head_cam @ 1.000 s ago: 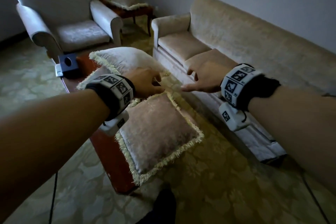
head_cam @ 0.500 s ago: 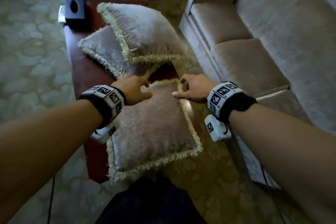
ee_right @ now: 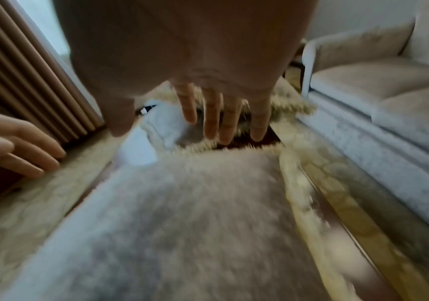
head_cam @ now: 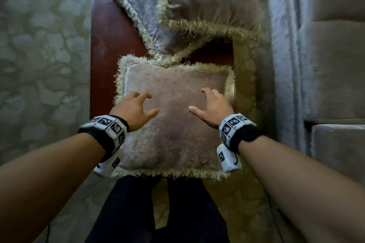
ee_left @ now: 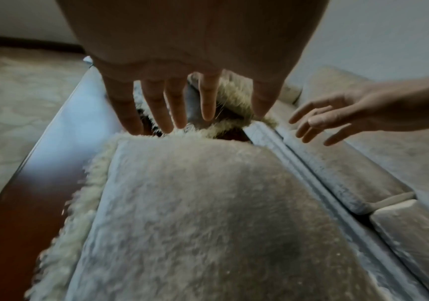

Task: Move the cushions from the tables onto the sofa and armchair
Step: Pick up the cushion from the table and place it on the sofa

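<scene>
Velvet fringed cushion untouched; left hand and right hand hover spread, empty. Risk: lifting may snag the neighbouring cushion's fringe.

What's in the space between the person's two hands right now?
Only the plush top of the near cushion lies between the left hand and right hand, clearest in the head view.

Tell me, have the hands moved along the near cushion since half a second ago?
Yes. Both hands, left hand and right hand, have come back from the near cushion's far edge to over its middle.
</scene>
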`<move>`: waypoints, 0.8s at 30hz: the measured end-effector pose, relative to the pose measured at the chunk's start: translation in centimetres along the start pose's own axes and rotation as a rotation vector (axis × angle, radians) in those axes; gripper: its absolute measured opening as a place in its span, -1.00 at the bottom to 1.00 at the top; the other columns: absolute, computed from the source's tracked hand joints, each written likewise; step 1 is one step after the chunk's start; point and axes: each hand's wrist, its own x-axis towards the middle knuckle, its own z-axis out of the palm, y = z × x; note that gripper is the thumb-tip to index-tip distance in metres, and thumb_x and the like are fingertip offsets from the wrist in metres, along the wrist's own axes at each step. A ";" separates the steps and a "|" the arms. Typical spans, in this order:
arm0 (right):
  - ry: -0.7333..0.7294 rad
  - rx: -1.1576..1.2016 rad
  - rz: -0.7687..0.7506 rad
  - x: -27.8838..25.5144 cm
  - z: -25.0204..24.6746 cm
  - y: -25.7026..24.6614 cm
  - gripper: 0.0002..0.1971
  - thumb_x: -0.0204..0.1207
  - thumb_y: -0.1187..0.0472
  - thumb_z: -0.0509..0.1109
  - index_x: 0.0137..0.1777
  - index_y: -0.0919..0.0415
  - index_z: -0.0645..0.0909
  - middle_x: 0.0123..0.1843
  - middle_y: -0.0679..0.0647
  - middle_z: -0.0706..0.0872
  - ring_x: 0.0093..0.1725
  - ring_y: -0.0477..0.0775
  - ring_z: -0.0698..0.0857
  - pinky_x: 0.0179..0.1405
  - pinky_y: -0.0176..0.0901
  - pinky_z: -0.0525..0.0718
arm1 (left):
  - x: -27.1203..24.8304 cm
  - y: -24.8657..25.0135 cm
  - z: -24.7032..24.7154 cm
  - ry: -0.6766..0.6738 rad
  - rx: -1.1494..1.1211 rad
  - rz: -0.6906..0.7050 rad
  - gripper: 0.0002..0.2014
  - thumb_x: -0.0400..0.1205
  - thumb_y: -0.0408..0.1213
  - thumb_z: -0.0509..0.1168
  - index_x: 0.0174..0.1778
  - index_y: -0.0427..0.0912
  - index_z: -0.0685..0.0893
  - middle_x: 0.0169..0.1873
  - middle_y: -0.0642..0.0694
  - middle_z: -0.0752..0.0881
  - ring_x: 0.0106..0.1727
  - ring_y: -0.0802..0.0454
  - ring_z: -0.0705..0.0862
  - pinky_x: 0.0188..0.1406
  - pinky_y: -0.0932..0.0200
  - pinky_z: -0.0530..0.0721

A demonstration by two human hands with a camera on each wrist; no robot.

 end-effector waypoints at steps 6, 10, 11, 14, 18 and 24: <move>0.089 0.069 0.078 4.0 7.1 5.0 -0.19 0.45 -0.39 0.35 0.60 0.00 0.31 0.47 0.17 0.37 0.42 0.27 0.47 0.31 0.15 0.58 | 4.6 -4.4 6.4 0.060 -0.197 -0.161 -0.36 0.57 0.34 0.23 0.56 0.26 0.33 0.55 -0.09 0.34 0.48 -0.19 0.48 0.32 -0.22 0.59; 0.164 0.124 0.158 4.4 10.5 7.6 -0.12 0.41 -0.39 0.40 0.68 -0.11 0.18 0.60 0.23 0.18 0.55 0.37 0.30 0.49 0.25 0.42 | 6.3 -7.2 9.7 0.172 -0.263 -0.166 -0.32 0.52 0.32 0.31 0.57 0.29 0.33 0.55 -0.07 0.31 0.51 -0.17 0.41 0.34 -0.27 0.57; 0.182 0.137 0.171 4.3 11.2 7.9 -0.10 0.40 -0.41 0.40 0.68 -0.18 0.14 0.63 0.24 0.13 0.58 0.38 0.25 0.53 0.28 0.37 | 6.4 -7.9 10.4 0.198 -0.260 -0.178 -0.29 0.50 0.32 0.34 0.57 0.30 0.32 0.55 -0.07 0.27 0.53 -0.17 0.37 0.33 -0.27 0.56; 0.212 0.208 0.217 4.6 13.2 8.6 -0.06 0.35 -0.47 0.39 0.67 -0.42 -0.02 0.70 0.23 -0.02 0.67 0.37 0.13 0.59 0.38 0.26 | 6.3 -9.8 12.2 0.204 -0.307 -0.277 -0.19 0.38 0.42 0.36 0.55 0.50 0.21 0.62 -0.03 0.09 0.61 -0.23 0.20 0.32 -0.39 0.53; 0.165 0.345 0.246 5.4 15.0 9.1 -0.01 0.37 -0.39 0.44 0.66 -0.49 -0.14 0.74 0.15 -0.23 0.70 0.34 0.14 0.54 0.36 0.37 | 7.7 -11.0 13.5 0.132 -0.527 -0.301 -0.10 0.29 0.40 0.43 0.51 0.67 0.10 0.70 -0.07 -0.09 0.69 -0.31 0.05 0.54 -0.43 0.27; 0.165 0.380 0.259 5.7 14.3 8.9 0.00 0.44 -0.25 0.48 0.73 -0.31 -0.10 0.70 0.25 -0.06 0.46 0.39 0.45 0.15 -0.10 0.40 | 8.9 -10.0 12.7 0.106 -0.599 -0.240 0.00 0.37 0.31 0.45 0.59 0.61 -0.09 0.64 -0.29 0.29 0.58 -0.35 0.36 0.47 -0.30 0.35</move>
